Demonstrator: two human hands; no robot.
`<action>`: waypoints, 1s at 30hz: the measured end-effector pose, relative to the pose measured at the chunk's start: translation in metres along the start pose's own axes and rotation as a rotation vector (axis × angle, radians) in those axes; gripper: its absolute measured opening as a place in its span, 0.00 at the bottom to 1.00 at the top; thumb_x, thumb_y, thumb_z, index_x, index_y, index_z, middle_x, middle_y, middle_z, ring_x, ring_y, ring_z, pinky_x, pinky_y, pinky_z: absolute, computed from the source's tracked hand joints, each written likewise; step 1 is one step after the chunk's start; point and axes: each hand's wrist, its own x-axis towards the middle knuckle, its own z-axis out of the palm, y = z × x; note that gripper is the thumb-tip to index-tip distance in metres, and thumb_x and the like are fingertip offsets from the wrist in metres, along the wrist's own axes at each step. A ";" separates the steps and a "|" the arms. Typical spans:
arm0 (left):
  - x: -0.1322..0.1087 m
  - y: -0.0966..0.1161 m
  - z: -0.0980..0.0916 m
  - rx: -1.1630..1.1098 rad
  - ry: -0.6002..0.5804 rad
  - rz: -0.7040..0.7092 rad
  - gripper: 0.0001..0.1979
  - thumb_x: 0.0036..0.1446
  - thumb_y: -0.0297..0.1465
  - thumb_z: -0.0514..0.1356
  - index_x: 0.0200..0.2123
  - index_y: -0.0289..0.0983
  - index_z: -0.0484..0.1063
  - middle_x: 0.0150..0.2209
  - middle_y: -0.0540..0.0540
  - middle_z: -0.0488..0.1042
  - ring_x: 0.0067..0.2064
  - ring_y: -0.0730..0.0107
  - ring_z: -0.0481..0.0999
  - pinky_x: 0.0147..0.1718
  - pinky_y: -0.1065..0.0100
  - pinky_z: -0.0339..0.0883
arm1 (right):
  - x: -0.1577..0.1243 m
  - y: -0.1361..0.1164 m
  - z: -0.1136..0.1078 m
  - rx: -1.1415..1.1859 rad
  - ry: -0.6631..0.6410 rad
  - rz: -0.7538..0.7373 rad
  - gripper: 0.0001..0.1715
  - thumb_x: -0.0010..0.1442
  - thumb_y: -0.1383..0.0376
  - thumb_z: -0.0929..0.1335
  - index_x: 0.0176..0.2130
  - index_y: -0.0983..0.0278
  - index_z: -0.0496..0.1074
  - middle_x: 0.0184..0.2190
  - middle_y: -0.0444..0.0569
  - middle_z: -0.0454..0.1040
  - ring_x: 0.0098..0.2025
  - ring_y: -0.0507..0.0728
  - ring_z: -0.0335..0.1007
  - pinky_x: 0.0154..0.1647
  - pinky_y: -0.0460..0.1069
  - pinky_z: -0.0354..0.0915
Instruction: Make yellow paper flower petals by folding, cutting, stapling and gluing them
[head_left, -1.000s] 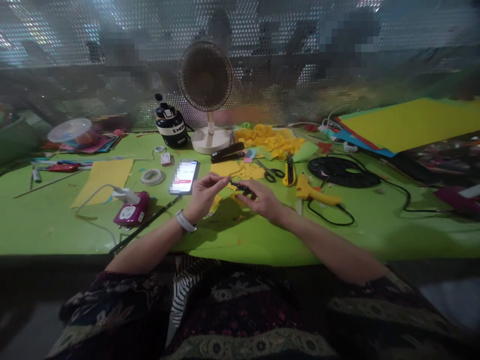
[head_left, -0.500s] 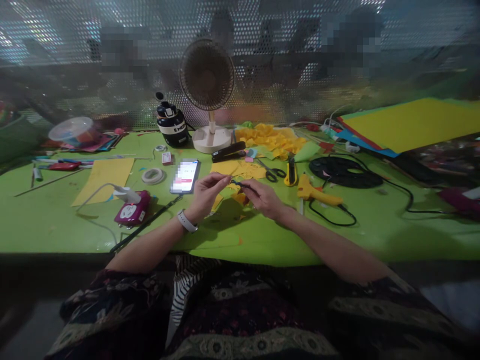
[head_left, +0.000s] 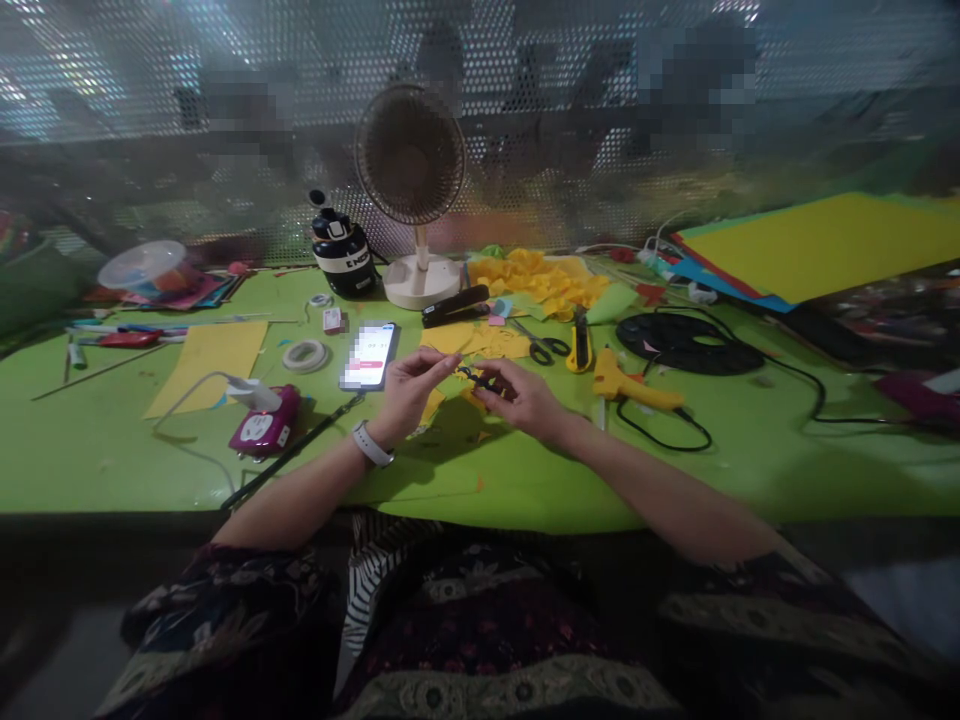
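Note:
Over the middle of the table, my left hand (head_left: 417, 392) pinches one end of a thin, dark, knobbly strand (head_left: 475, 377) between thumb and fingertips. My right hand (head_left: 523, 402) has closed its thumb and fingers on the strand's other end. Its exact kind is too small to make out. Below the fingers lie yellow paper scraps (head_left: 431, 408), partly hidden by the hands. A lit phone (head_left: 369, 355) rests just left of my left hand. Beyond my right hand are black-handled scissors (head_left: 551, 350), a yellow utility knife (head_left: 580, 345) and a yellow glue gun (head_left: 634, 382).
A white fan (head_left: 424, 283), a dark bottle (head_left: 343, 255) and a black stapler (head_left: 454, 306) stand or lie at the back. On the left are a tape roll (head_left: 305, 355), yellow sheet (head_left: 217, 362) and purple power adapter (head_left: 264, 425); on the right, a black reel (head_left: 690, 343) and coloured sheets (head_left: 825, 245).
My right hand's fingers have shifted and spread a little along the dark strand, so more of it shows between the hands. My left hand keeps its pinch in nearly the same place.

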 end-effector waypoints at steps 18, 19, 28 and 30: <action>0.002 -0.004 -0.003 0.030 -0.027 0.010 0.06 0.53 0.36 0.71 0.34 0.40 0.83 0.32 0.48 0.81 0.35 0.73 0.78 0.38 0.69 0.72 | 0.003 0.010 -0.003 -0.097 -0.031 -0.018 0.15 0.67 0.62 0.64 0.50 0.63 0.74 0.44 0.53 0.79 0.42 0.58 0.76 0.44 0.54 0.71; 0.002 -0.003 -0.003 0.031 -0.028 0.012 0.06 0.53 0.36 0.71 0.34 0.40 0.83 0.32 0.48 0.81 0.35 0.73 0.78 0.38 0.69 0.72 | 0.003 0.009 -0.003 -0.106 -0.043 -0.011 0.15 0.67 0.62 0.64 0.50 0.64 0.74 0.43 0.53 0.79 0.41 0.58 0.76 0.43 0.54 0.71; 0.001 0.000 -0.001 0.016 -0.006 0.007 0.08 0.49 0.34 0.73 0.26 0.38 0.79 0.27 0.50 0.77 0.31 0.76 0.75 0.35 0.71 0.70 | -0.001 0.002 -0.003 -0.218 -0.067 0.051 0.18 0.67 0.58 0.65 0.52 0.64 0.72 0.41 0.53 0.79 0.39 0.58 0.76 0.40 0.52 0.69; 0.001 0.000 -0.001 0.014 -0.003 -0.004 0.08 0.48 0.34 0.73 0.27 0.38 0.79 0.27 0.50 0.77 0.31 0.75 0.75 0.35 0.71 0.70 | -0.001 0.005 -0.003 -0.245 -0.064 0.001 0.18 0.68 0.58 0.64 0.51 0.64 0.74 0.44 0.55 0.80 0.42 0.59 0.76 0.42 0.52 0.69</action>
